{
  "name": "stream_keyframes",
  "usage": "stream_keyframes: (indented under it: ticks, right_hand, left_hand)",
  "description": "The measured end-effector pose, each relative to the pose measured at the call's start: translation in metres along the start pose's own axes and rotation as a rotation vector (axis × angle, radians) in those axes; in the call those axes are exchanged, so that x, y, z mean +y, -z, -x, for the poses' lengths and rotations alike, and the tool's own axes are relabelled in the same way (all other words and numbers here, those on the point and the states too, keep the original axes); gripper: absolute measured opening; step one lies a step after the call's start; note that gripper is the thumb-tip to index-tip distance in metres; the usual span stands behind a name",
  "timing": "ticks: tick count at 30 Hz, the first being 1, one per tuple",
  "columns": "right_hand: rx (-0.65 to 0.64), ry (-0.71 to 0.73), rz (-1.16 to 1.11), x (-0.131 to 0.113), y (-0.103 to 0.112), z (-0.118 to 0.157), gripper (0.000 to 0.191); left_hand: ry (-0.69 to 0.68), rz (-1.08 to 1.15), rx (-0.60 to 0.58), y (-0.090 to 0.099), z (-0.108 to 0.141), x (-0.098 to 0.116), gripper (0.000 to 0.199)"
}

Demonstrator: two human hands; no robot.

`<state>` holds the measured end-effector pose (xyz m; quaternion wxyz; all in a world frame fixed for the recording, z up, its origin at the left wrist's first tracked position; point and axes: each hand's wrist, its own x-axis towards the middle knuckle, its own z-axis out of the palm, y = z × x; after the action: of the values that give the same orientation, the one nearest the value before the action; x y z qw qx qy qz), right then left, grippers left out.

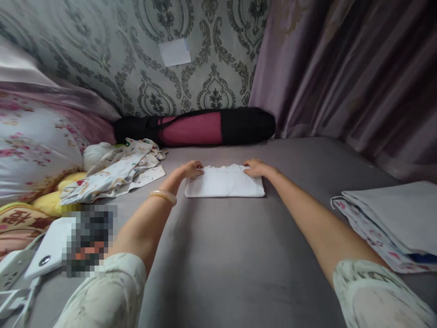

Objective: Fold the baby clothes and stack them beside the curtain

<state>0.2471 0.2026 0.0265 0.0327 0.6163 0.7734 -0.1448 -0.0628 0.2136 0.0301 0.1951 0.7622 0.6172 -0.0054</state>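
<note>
A white folded cloth, perhaps a garment, lies flat on the grey bed sheet in front of me. Its far edge is uneven and ruffled, while the near edge runs straight. My left hand pinches the far left corner, fingers curled over the fabric. At the far right corner, my right hand grips the same cloth with thumb and fingers together. The fingertips of both hands are partly hidden by the fabric and the knuckles. A pale bangle circles my left forearm.
A long black and red bag lies along the wall. Rumpled printed clothes and a floral pillow are at left, near a white power bank and a power strip. Folded cloths lie at right, below purple curtains.
</note>
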Motion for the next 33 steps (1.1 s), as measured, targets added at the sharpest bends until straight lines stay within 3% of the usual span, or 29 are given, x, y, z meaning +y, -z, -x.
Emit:
stream_keyframes:
  ticks: [6,10,16,21,24,26,29,33]
  right_hand:
    - [-0.054,0.009,-0.029,-0.003,0.016,0.002,0.028]
    - [0.01,0.074,-0.129,0.001,0.024,0.016,0.025]
    - [0.105,0.141,-0.33,0.002,0.049,0.055,0.02]
    - [0.119,0.233,-0.431,0.0,0.076,0.098,0.023]
    - [0.226,0.277,-0.374,-0.002,0.082,0.123,0.026]
    - [0.328,0.3,-0.29,-0.003,0.074,0.143,0.027]
    - [0.441,0.384,-0.157,-0.004,0.042,0.176,0.03]
    - [0.408,0.497,-0.003,-0.006,-0.018,0.222,0.037]
  left_hand:
    - [-0.007,0.06,-0.01,0.006,-0.001,0.003,0.033]
    - [-0.103,0.235,0.071,0.013,0.013,0.001,0.027]
    - [-0.145,0.516,0.105,0.041,0.055,0.009,0.03]
    - [-0.296,0.677,0.051,0.061,0.099,0.024,0.041]
    - [-0.357,0.696,0.152,0.06,0.121,0.032,0.041]
    - [-0.381,0.632,0.256,0.052,0.137,0.035,0.039]
    - [-0.393,0.412,0.33,0.026,0.167,0.036,0.034]
    - [-0.436,0.132,0.304,-0.025,0.208,0.032,0.034]
